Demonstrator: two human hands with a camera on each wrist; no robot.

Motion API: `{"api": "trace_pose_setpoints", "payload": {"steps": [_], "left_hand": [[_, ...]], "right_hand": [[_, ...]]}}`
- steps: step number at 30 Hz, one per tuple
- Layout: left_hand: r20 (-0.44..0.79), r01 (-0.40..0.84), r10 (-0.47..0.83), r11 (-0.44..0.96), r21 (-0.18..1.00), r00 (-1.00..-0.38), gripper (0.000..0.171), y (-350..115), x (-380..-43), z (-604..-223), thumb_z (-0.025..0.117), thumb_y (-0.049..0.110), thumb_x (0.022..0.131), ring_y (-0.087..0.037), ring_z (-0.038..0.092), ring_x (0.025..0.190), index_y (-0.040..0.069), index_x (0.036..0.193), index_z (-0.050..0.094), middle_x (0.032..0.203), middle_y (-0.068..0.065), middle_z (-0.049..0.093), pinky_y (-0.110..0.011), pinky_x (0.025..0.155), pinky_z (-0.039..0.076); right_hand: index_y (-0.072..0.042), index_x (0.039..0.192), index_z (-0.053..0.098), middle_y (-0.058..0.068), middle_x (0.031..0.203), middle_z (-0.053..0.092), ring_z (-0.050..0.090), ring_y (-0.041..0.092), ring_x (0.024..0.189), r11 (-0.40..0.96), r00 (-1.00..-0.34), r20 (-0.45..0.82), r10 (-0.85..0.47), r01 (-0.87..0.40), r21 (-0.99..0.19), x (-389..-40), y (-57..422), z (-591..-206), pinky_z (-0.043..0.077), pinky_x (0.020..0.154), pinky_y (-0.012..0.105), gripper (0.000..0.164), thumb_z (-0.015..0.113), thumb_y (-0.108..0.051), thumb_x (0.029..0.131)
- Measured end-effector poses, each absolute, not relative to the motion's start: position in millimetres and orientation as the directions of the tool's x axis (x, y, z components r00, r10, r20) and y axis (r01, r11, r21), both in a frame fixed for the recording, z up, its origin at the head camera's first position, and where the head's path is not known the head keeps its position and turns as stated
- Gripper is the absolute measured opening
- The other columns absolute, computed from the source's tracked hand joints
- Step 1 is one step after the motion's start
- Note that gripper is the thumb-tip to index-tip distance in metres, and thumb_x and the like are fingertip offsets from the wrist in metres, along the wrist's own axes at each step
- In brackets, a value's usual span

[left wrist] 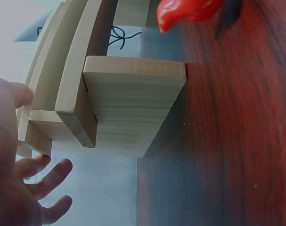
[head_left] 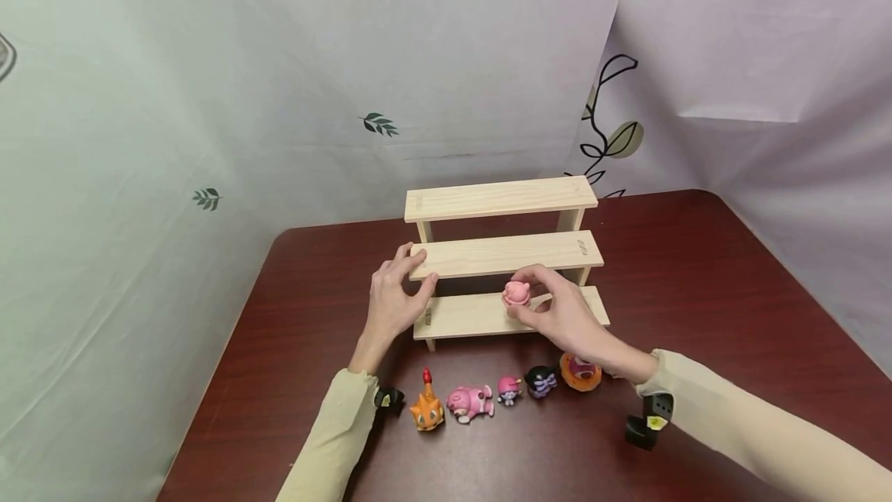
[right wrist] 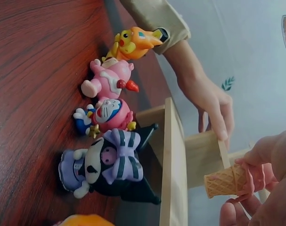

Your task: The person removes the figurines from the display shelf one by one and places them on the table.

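My right hand (head_left: 567, 318) pinches a small ice-cream-cone toy (head_left: 516, 293) between thumb and fingers, over the lowest step of a three-tier wooden display stand (head_left: 505, 254). In the right wrist view the toy shows a tan waffle cone (right wrist: 222, 182) and a pink top, partly covered by the fingers. With thumb and index finger, my left hand (head_left: 393, 297) grips the left end of the middle step. In the left wrist view the other fingers (left wrist: 53, 181) of that hand spread past the stand's end.
Before the stand, a row of toy figures lines the dark red table (head_left: 293, 347): an orange one (head_left: 427, 411), a pink bear-like one (head_left: 469, 403), a small pink one (head_left: 509, 390), a black one with a purple bow (head_left: 540, 381) and an orange ring-shaped one (head_left: 581, 373). A printed curtain (head_left: 488, 60) hangs behind.
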State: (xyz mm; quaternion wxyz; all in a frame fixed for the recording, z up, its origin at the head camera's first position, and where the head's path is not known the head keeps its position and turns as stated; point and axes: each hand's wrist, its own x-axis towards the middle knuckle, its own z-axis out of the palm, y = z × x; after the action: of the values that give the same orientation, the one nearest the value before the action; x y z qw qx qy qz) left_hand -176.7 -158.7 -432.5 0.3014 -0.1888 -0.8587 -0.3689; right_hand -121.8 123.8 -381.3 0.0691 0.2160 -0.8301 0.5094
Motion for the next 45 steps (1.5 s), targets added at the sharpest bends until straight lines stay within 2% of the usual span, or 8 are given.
{"api": "trace_pose_setpoints", "payload": {"steps": [9, 24, 34, 42, 45], "left_hand": [[0.675, 0.560, 0.108, 0.661, 0.499, -0.730, 0.043, -158.7, -177.6, -432.9, 0.075, 0.025, 0.084, -0.043, 0.063, 0.096, 0.001, 0.119, 0.072, 0.130, -0.023, 0.062, -0.062, 0.088, 0.042], [0.677, 0.561, 0.109, 0.662, 0.496, -0.728, 0.042, -159.1, -178.1, -433.0, 0.074, 0.025, 0.085, -0.043, 0.063, 0.097, 0.001, 0.119, 0.072, 0.128, -0.024, 0.062, -0.061, 0.088, 0.043], [0.676, 0.555, 0.104, 0.667, 0.497, -0.730, 0.042, -159.8, -178.1, -434.8, 0.075, 0.024, 0.084, -0.042, 0.063, 0.095, 0.001, 0.119, 0.073, 0.129, -0.023, 0.062, -0.060, 0.087, 0.044], [0.673, 0.556, 0.108, 0.666, 0.498, -0.732, 0.042, -159.0, -178.3, -433.3, 0.074, 0.025, 0.085, -0.042, 0.063, 0.096, 0.001, 0.120, 0.072, 0.130, -0.022, 0.062, -0.060, 0.087, 0.044], [0.679, 0.559, 0.107, 0.667, 0.493, -0.726, 0.042, -159.0, -178.8, -434.7, 0.075, 0.025, 0.084, -0.042, 0.063, 0.096, 0.002, 0.119, 0.073, 0.130, -0.021, 0.063, -0.060, 0.087, 0.044]], "right_hand": [[-0.007, 0.110, 0.064, 0.005, 0.103, 0.066, 0.062, 0.023, 0.088, 0.393, -0.896, 0.340, -0.284, -0.432, -0.812, -117.4, 138.6, -379.5, 0.055, 0.069, 0.032, 0.034, 0.080, 0.000, 0.081], [-0.012, 0.109, 0.065, 0.001, 0.099, 0.066, 0.061, 0.017, 0.084, 0.461, -0.911, 0.340, -0.233, -0.411, -0.787, -105.8, 159.5, -378.2, 0.054, 0.068, 0.030, 0.035, 0.083, -0.006, 0.080], [-0.011, 0.110, 0.064, 0.001, 0.098, 0.065, 0.062, 0.021, 0.082, 0.497, -0.913, 0.349, -0.213, -0.409, -0.765, -100.3, 174.8, -376.7, 0.054, 0.068, 0.032, 0.037, 0.084, -0.005, 0.079], [-0.010, 0.114, 0.063, 0.006, 0.100, 0.064, 0.063, 0.018, 0.068, 0.494, -0.928, 0.317, -0.193, -0.371, -0.786, -92.7, 187.4, -374.8, 0.053, 0.060, 0.028, 0.038, 0.081, -0.005, 0.082], [-0.010, 0.117, 0.063, 0.007, 0.100, 0.064, 0.064, 0.019, 0.068, 0.493, -0.936, 0.304, -0.178, -0.353, -0.796, -90.1, 192.5, -373.9, 0.052, 0.059, 0.027, 0.038, 0.081, -0.007, 0.083]]}}
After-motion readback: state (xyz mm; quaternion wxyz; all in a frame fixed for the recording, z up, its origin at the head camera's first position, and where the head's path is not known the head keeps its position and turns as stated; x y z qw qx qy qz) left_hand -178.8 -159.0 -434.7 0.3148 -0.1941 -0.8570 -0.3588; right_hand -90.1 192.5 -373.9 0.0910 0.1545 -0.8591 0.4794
